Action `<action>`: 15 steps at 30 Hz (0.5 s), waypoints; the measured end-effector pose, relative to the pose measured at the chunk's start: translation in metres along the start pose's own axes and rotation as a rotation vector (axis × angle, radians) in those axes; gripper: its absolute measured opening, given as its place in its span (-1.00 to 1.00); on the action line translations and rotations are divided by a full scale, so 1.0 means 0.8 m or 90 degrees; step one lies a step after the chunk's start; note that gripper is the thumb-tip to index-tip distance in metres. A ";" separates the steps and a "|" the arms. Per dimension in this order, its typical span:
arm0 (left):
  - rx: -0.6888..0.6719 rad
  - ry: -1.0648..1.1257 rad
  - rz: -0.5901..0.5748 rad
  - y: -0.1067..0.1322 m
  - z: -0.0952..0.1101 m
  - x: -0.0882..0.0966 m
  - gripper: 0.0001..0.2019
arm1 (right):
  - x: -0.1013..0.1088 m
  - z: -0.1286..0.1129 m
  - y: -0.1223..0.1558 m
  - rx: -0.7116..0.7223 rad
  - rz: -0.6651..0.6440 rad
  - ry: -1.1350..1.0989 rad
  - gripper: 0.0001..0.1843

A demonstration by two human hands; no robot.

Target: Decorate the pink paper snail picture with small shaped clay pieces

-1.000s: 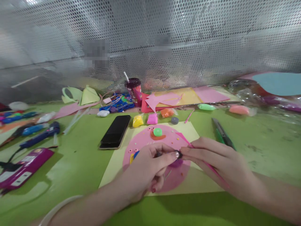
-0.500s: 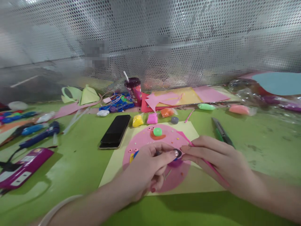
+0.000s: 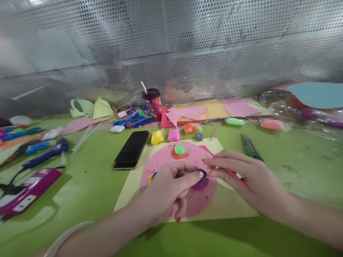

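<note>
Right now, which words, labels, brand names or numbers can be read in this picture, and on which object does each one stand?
No text can be read.
Dark cup: print on its side, too blurred.
Magenta case: a pale label, too small and blurred.
Two grey patches on the mesh wall: blurred, unreadable.
Black phone: screen dark, no text.
Pink disc: only small clay pieces, no writing.
</note>
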State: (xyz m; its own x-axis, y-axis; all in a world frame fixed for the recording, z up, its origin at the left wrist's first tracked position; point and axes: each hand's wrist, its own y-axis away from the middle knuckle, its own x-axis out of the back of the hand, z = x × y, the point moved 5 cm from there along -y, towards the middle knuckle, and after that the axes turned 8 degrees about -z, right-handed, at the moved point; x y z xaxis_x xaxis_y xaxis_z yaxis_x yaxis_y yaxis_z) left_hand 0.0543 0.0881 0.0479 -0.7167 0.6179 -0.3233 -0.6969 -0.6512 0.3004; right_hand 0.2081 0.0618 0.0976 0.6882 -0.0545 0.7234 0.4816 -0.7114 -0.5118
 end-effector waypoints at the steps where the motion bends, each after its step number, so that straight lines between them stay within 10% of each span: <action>1: 0.001 -0.008 -0.005 0.000 0.000 0.000 -0.81 | -0.001 0.005 -0.004 -0.033 -0.026 -0.057 -0.83; 7: 0.000 -0.024 -0.055 -0.001 -0.005 0.000 -0.82 | -0.015 0.021 -0.011 -0.113 -0.150 -0.299 -0.81; 15: 0.012 0.019 -0.088 0.002 -0.007 -0.005 -0.86 | -0.012 0.012 -0.007 -0.041 -0.139 -0.259 -0.88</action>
State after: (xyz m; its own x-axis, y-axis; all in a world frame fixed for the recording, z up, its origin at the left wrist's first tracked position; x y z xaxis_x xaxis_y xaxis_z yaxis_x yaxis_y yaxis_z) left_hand 0.0563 0.0822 0.0442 -0.6125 0.6880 -0.3892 -0.7899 -0.5515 0.2683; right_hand 0.2043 0.0730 0.0893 0.7373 0.3715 0.5642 0.6135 -0.7179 -0.3290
